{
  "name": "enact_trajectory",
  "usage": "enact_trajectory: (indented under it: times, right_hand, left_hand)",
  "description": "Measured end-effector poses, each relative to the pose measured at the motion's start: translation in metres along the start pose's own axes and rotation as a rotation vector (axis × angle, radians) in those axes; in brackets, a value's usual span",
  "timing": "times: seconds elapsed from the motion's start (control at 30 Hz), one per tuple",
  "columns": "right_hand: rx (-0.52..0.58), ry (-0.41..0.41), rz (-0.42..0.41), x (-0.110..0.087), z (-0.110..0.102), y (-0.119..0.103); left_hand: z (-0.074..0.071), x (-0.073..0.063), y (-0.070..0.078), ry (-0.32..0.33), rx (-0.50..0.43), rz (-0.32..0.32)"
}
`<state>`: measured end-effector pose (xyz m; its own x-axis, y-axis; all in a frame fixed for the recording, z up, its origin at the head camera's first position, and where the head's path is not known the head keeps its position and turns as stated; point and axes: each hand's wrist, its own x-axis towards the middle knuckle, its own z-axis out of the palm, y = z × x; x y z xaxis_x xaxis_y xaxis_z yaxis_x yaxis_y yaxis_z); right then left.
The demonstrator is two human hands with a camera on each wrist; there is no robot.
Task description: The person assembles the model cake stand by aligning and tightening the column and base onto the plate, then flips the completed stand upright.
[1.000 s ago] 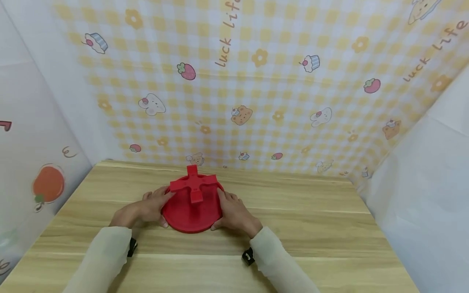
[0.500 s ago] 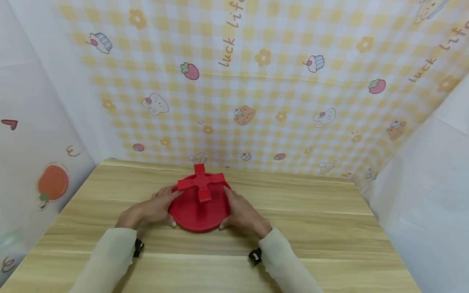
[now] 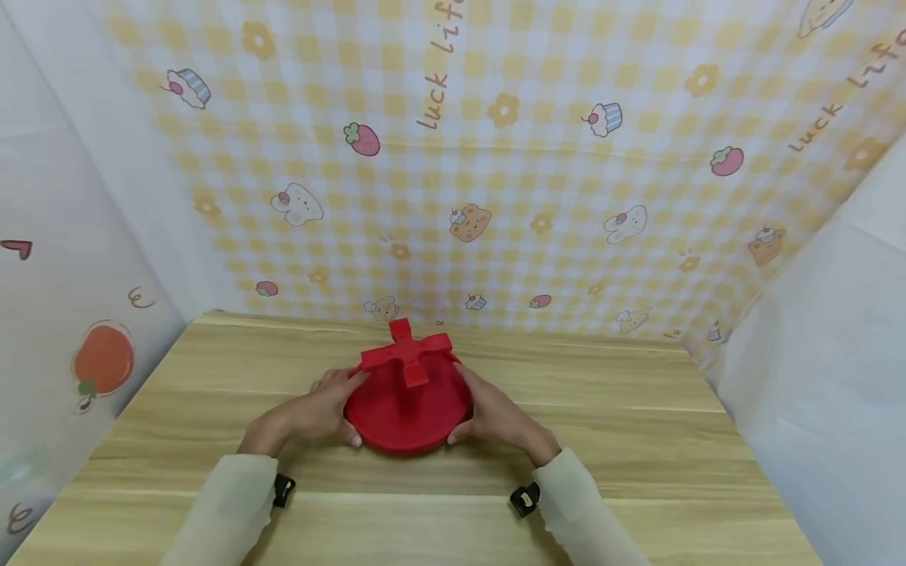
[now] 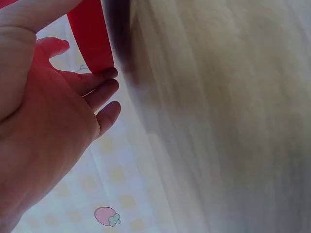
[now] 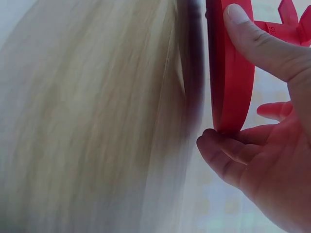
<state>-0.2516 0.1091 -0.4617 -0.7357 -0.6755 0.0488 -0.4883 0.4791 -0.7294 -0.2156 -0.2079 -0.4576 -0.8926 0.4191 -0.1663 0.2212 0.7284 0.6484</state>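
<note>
A red round disc (image 3: 385,420) with a raised four-armed cross (image 3: 406,352) on top is held between both hands near the back of the table. The left hand (image 3: 314,409) grips its left edge, thumb at the near side and fingers reaching round the far side. My right hand (image 3: 499,413) holds the opposite edge in the same way. In the right wrist view, the disc's rim (image 5: 238,87) stands apart from the tabletop, with fingertips against its lower end and the thumb on its side. The left wrist view shows fingertips at the rim (image 4: 92,39) too.
The wooden table (image 3: 602,440) runs up to a yellow-checked cloth backdrop (image 3: 538,173). White sheets hang at the left (image 3: 42,181) and right (image 3: 835,354). Black straps (image 3: 525,499) show at both wrists.
Both hands have moved to the right, carrying the red disc with its cross along. The grip on both sides looks the same throughout.
</note>
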Motion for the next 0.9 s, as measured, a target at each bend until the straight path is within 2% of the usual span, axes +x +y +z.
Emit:
enact_trajectory:
  times: [0.17, 0.5, 0.63, 0.77, 0.9]
  right_hand:
    - [0.018, -0.004, 0.023, -0.008, -0.004, 0.004]
    - [0.099, -0.024, 0.055, -0.025, -0.009, 0.005]
    - [0.144, -0.022, 0.077, -0.029, -0.01, 0.009]
    - [0.141, 0.001, 0.104, -0.032, -0.014, 0.013]
    - [0.15, 0.01, 0.105, -0.034, -0.019, 0.014]
  left_hand:
    - [-0.001, 0.003, 0.005, -0.013, -0.005, 0.013]
    - [-0.002, -0.002, 0.016, -0.056, -0.027, -0.003]
    - [-0.002, -0.002, 0.017, -0.033, -0.06, 0.018]
    - [-0.001, 0.001, 0.016, 0.002, -0.104, 0.056]
    - [-0.001, 0.001, 0.018, 0.012, -0.162, 0.054]
